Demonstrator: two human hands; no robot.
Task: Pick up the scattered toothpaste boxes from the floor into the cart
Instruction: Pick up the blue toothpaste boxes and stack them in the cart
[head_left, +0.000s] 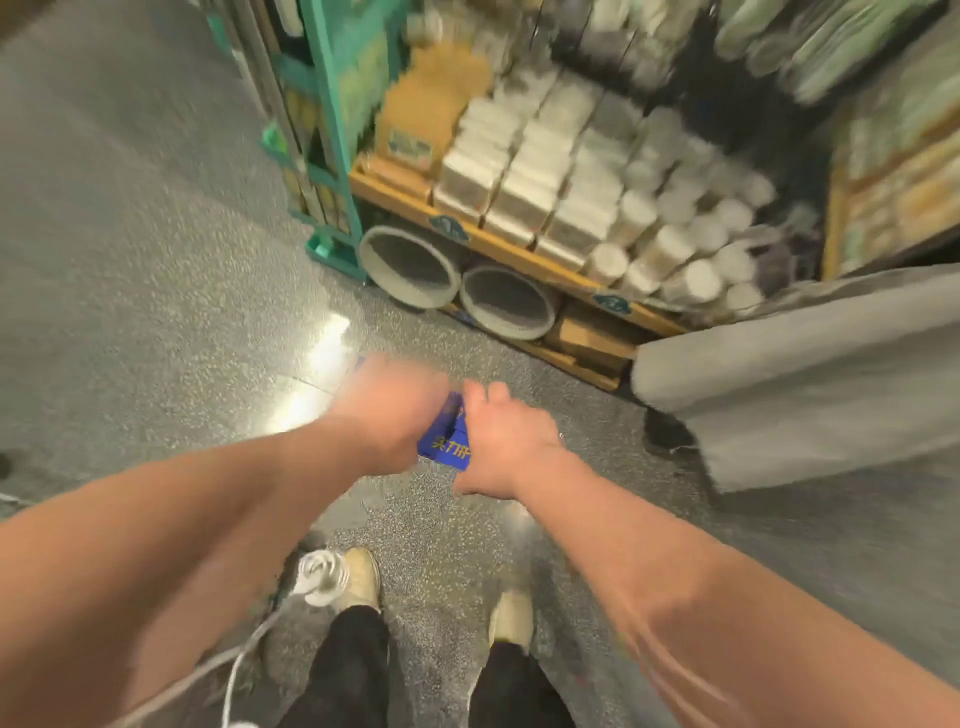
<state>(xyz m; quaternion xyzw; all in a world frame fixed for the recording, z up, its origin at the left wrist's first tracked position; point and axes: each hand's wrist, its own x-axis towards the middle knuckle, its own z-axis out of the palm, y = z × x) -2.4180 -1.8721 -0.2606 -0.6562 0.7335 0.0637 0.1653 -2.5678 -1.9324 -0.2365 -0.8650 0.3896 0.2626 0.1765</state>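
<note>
Blue toothpaste boxes (445, 439) with yellow lettering show between my two hands above the speckled floor. My left hand (387, 410) covers their left end, with a bit of blue box sticking out beyond it. My right hand (498, 441) grips their right side with curled fingers. The picture is motion-blurred, so the number of boxes and the left fingers are unclear. No cart is in view.
A wooden low shelf (498, 244) with white packs and rolls stands ahead, two round baskets (410, 267) beneath it. A teal rack (332, 156) is to its left. Grey cloth (800, 374) hangs at right. My feet (511, 616) and a white cable (234, 670) are below.
</note>
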